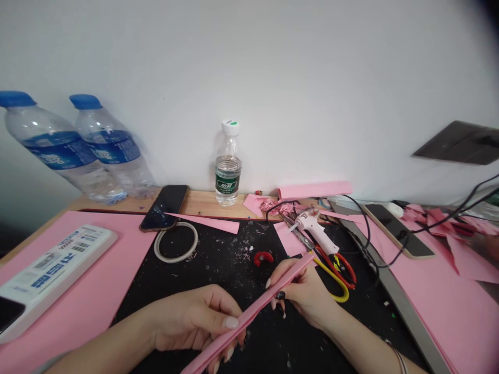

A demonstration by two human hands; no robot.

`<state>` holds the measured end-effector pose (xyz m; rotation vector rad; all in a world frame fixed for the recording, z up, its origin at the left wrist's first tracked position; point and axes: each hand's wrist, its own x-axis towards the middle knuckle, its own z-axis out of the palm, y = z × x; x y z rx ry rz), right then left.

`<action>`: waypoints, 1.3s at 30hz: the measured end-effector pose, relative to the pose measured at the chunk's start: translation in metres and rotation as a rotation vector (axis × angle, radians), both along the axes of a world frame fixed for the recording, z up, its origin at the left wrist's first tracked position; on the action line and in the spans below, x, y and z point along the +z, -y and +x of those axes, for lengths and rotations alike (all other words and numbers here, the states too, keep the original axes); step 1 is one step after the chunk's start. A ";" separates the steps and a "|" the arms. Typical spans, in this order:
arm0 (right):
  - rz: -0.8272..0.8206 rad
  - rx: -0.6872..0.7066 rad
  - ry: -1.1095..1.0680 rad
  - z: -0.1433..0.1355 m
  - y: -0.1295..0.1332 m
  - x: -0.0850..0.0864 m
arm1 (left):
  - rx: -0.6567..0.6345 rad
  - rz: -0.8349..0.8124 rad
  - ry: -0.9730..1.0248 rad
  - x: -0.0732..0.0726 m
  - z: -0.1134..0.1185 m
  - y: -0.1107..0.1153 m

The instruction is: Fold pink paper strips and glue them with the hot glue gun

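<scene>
A long folded strip of pink paper (pixel 259 303) runs diagonally between my hands above the black mat (pixel 163 291). My left hand (pixel 198 319) pinches its lower part, thumb on top and fingers beneath. Farther up, near the strip's far end, my right hand (pixel 302 288) grips it between thumb and fingers. Just beyond my right hand lie scissors with red and yellow handles (pixel 345 272) and a pale pink hot glue gun (pixel 317 231). A small red curled piece (pixel 263 258) rests on the mat in front of the hands. The strip's near end passes out of view.
A roll of white tape (pixel 158 246), a dark phone (pixel 166 205) and a white box (pixel 58 275) are on the left. Large bottles (pixel 111 148) and a small water bottle (pixel 228 174) stand by the wall. Black cables (pixel 370 254) cross the right side near another phone (pixel 397 228).
</scene>
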<state>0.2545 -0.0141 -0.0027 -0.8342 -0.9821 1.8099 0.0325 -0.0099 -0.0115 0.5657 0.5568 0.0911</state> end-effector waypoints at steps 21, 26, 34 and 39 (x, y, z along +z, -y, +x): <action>0.010 0.059 0.000 0.015 -0.006 0.003 | 0.074 0.049 0.083 -0.001 -0.007 0.001; -0.009 0.071 -0.007 0.017 -0.007 0.004 | 0.083 0.050 0.084 -0.002 -0.008 0.001; -0.013 0.079 -0.022 0.017 -0.007 0.006 | 0.078 0.037 0.085 0.001 -0.005 0.001; -0.031 0.060 -0.018 0.016 -0.006 0.007 | 0.094 0.026 0.086 -0.002 -0.006 0.001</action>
